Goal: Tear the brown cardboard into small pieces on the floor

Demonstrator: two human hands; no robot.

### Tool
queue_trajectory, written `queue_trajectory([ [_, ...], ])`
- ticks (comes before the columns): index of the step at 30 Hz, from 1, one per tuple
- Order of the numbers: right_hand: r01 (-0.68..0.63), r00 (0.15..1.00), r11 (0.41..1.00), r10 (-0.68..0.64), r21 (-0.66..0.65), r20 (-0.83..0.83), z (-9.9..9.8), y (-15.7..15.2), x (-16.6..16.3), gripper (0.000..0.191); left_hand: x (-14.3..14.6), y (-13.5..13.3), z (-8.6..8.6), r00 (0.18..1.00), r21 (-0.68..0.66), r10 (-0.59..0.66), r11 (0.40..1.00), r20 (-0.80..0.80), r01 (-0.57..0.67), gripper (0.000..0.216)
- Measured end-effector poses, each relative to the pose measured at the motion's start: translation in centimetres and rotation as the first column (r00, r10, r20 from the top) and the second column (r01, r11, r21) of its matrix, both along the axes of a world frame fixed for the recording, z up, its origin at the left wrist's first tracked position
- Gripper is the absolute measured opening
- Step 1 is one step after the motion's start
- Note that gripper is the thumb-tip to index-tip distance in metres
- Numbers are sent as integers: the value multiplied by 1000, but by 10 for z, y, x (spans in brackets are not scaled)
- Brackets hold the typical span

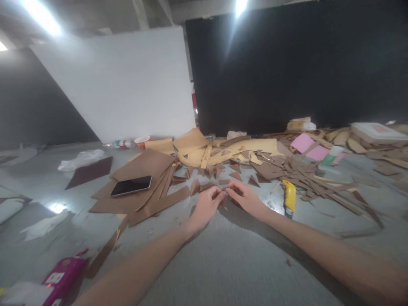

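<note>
My left hand (208, 205) and my right hand (245, 197) meet at the fingertips, low over the grey table. Both are closed in a pinch. Whatever lies between the fingers is small and mostly hidden; a bit of brown shows there. Just beyond the fingers lie several small folded brown card triangles (253, 181). To the right of my right hand is a yellow-handled tool (289, 195), apart from it. Left of my left hand, a brown card strip (162, 205) reaches out from a stack of brown sheets (140, 163).
A black phone (131, 186) rests on the sheets. At the lower left sits a purple tool (65, 276) with a small red light. Brown and tan scraps (306, 174) heap across the back and right, with pink paper (302, 143) among them. A paper cup (142, 141) stands behind.
</note>
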State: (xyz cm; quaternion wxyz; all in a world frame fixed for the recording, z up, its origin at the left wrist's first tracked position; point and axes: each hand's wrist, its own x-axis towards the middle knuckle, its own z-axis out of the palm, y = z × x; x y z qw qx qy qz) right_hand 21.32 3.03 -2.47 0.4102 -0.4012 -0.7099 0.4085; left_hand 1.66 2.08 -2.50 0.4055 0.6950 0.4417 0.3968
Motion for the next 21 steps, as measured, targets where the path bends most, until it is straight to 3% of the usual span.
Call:
queue_trajectory([
  [5, -12, 1000, 999, 11, -44, -21, 3, -1, 1, 35, 2, -2, 4, 998, 26, 18, 1000, -61, -16, 46],
  [9, 78, 997, 997, -78, 0, -14, 4, -1, 3, 33, 4, -5, 8, 987, 100, 11, 995, -161, 5, 40],
  [11, 159, 987, 987, -159, 35, -9, 4, -1, 4, 33, 3, -5, 5, 974, 230, 99, 972, -203, -50, 30],
  [13, 216, 977, 974, -215, 67, -12, 4, -1, 4, 32, 0, -3, 0, 934, 389, 260, 909, -244, -151, 23],
  [15, 237, 971, 969, -236, 69, -27, 4, 0, 4, 32, -3, 0, -7, 865, 466, 391, 858, -315, -218, 35],
  [16, 240, 971, 969, -238, 62, -36, 5, 0, 4, 32, -4, 1, -9, 839, 461, 405, 861, -363, -217, 39],
  [21, 222, 972, 975, -221, 3, -84, 3, 5, 4, 33, -4, 1, -7, 882, 388, 177, 921, -436, 8, 38],
])
